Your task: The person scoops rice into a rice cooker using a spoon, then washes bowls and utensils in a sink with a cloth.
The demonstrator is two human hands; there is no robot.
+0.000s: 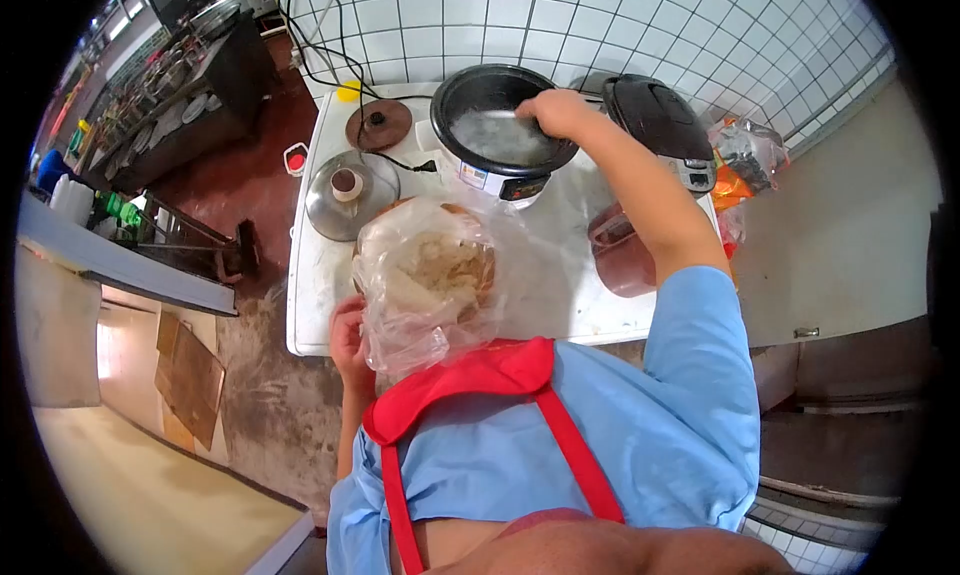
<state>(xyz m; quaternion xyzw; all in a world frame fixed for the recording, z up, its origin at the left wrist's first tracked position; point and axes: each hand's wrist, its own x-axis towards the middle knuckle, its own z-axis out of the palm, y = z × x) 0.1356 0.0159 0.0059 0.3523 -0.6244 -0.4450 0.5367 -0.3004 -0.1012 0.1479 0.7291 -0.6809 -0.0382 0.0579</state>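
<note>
My left hand (348,340) is at the near left of a clear plastic bag (400,340), its fingers curled at the bag's edge. The bag lines or covers a round brown bowl (487,265) and holds pale, clumpy food that looks like cooked rice (440,270). My right hand (555,113) reaches over the rim of a black-lined electric cooker pot (470,82), fingers bent inward. Whatever those fingers grip is too small or hidden to make out. Cloudy, whitish contents (500,135) show at the bottom of the pot.
A steel lid (325,200) and a brown lid (365,130) lie left on the white table (560,305), near a power plug (428,166). On the right stand a dark rice cooker (660,120) and a brown container (620,260). A tiled wall (600,25) borders the back.
</note>
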